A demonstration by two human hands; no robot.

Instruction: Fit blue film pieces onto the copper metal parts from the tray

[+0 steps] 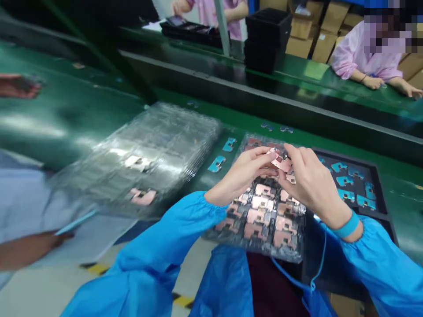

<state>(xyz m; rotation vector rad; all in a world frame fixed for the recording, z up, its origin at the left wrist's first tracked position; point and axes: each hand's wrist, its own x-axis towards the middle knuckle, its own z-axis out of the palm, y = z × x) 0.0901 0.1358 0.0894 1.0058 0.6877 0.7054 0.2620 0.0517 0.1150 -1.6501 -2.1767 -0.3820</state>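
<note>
My left hand [251, 171] pinches the left end of a small flat copper-pink plate [281, 163] with a square cutout, held up above a clear plastic tray [264, 249]. Thumb and forefinger of my right hand [306, 180] grip the plate's right side; a blue band circles that wrist. Beneath my hands, the tray holds rows of similar pink plates [256, 230]; my hands hide some of them. Just right of it lies a black tray [380, 185] with several blue plates [345, 181] of like outline.
Left, a stack of clear trays [158, 132] carries two loose plates [142, 196]. Blue plates [217, 164] lie on the green bench between trays. Another person's hand [20, 86] and blue-grey sleeve [23, 193] are at left. Across the divider, people in pink work near stacked black trays [267, 39].
</note>
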